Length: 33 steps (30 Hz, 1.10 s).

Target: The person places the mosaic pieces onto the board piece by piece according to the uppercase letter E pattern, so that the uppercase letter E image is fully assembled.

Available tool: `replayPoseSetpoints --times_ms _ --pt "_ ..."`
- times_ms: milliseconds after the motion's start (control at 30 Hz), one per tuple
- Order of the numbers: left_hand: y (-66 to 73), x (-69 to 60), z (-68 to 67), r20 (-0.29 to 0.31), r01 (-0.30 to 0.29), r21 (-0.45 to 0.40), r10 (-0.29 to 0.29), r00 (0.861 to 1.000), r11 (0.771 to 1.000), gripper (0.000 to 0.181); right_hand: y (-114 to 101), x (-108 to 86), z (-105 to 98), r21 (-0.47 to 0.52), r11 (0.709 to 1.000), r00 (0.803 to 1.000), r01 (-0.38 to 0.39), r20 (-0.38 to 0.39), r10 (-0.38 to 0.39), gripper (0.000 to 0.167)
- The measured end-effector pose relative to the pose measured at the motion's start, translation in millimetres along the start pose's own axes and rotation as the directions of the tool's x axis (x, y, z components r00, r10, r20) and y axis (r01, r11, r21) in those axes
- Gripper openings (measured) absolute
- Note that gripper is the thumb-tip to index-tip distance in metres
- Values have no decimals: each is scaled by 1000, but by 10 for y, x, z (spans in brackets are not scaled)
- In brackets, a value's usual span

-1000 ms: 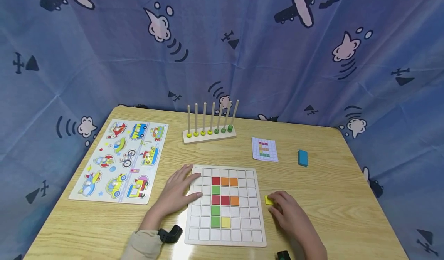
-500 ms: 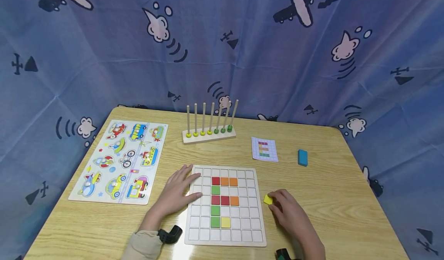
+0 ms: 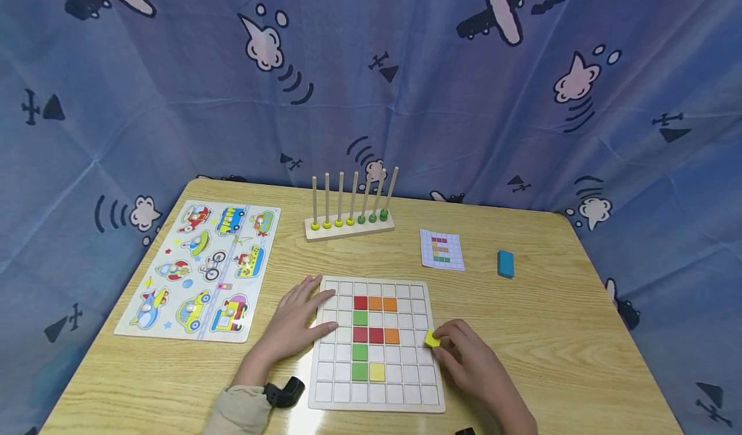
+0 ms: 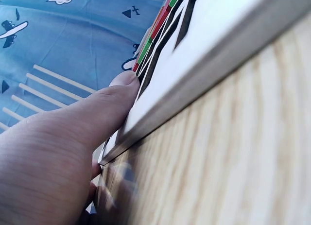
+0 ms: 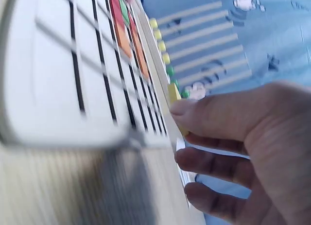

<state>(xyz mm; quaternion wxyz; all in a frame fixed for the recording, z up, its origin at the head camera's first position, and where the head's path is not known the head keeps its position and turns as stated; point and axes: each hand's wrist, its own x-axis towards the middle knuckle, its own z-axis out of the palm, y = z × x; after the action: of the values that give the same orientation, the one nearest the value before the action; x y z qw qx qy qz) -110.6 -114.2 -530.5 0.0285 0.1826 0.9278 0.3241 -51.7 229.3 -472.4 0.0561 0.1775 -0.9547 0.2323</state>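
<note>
A white grid board (image 3: 410, 374) lies on the table with red, orange, green and pale yellow square tiles in some of its cells. My left hand (image 3: 298, 322) rests along the board's left edge, its fingers spread and its thumb on the top face; the left wrist view shows that thumb (image 4: 114, 101) close up. Between thumb and fingertips my right hand (image 3: 472, 361) pinches a yellow square tile (image 3: 431, 339) over the board's right edge. In the right wrist view the yellow tile (image 5: 175, 96) shows partly behind the thumb.
Behind the board stands a peg rack (image 3: 350, 230) with yellow and green beads. A printed pattern card (image 3: 442, 251) and a blue block (image 3: 506, 264) lie at the back right. To the left is a vehicle puzzle board (image 3: 199, 270).
My right hand has picked the yellow tile up from the table and carried it left to the board's right edge. The left hand has stayed still.
</note>
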Motion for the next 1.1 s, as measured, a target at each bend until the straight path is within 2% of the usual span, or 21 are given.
replayPoseSetpoints --times_ms 200,367,500,633,867,1100 --pt "5 8 -8 6 1 0 -1 1000 1000 64 -244 -2 40 40 998 991 44 125 -49 22" --pt "10 12 -17 6 -4 0 4 1000 1000 64 -337 -16 118 53 991 963 127 233 -136 18" --pt "6 2 -15 12 -2 6 2 1000 1000 65 -365 -35 194 48 984 945 169 275 -176 17" --pt "2 0 -11 9 -3 1 3 1000 1000 65 -386 -46 244 34 980 946 198 257 -200 16" --pt "-3 12 -6 8 -1 5 1 1000 1000 65 -429 -35 261 13 982 948 189 257 -186 14" --pt "4 4 -9 7 1 3 -1 1000 1000 65 -427 -39 269 -5 974 951 228 217 -221 14"
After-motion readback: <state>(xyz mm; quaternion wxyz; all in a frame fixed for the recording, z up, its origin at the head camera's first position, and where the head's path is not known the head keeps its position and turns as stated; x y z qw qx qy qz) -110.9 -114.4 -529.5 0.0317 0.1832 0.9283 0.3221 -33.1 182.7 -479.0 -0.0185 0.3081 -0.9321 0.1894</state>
